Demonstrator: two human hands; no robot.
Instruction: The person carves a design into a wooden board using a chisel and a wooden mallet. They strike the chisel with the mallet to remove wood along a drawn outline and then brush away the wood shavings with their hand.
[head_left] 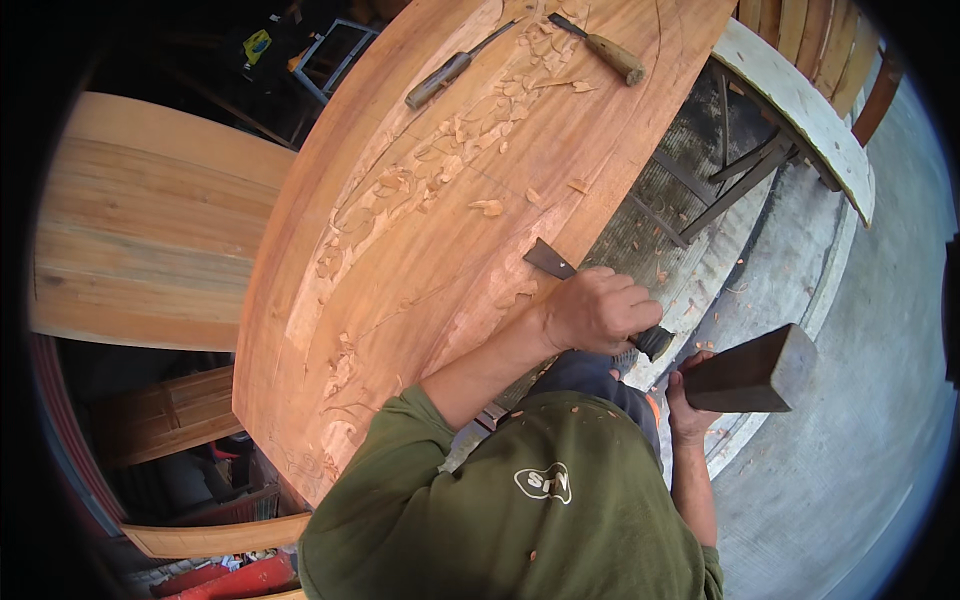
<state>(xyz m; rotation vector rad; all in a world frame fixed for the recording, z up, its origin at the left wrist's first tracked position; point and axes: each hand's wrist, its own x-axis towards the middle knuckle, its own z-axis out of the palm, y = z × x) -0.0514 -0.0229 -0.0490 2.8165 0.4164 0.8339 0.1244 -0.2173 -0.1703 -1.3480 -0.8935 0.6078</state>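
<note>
My left hand [598,310] is closed round the handle of a chisel [548,259]. Its flat, flared blade points up and left over the edge of a carved wooden panel [450,262], and the dark butt of the handle sticks out below my fist. I cannot tell if the blade tip touches the wood. To the right, beyond the panel edge, my right hand [690,405] grips a dark, blocky wooden mallet [752,373], held just right of the chisel's butt. The mallet's handle is mostly hidden by my fingers.
Two more carving tools, a thin gouge [440,80] and a chisel with a thick wooden handle [614,58], lie at the panel's far end among curled wood shavings [460,135]. A white-topped table [800,95] stands far right. Another plank panel [150,235] is at left.
</note>
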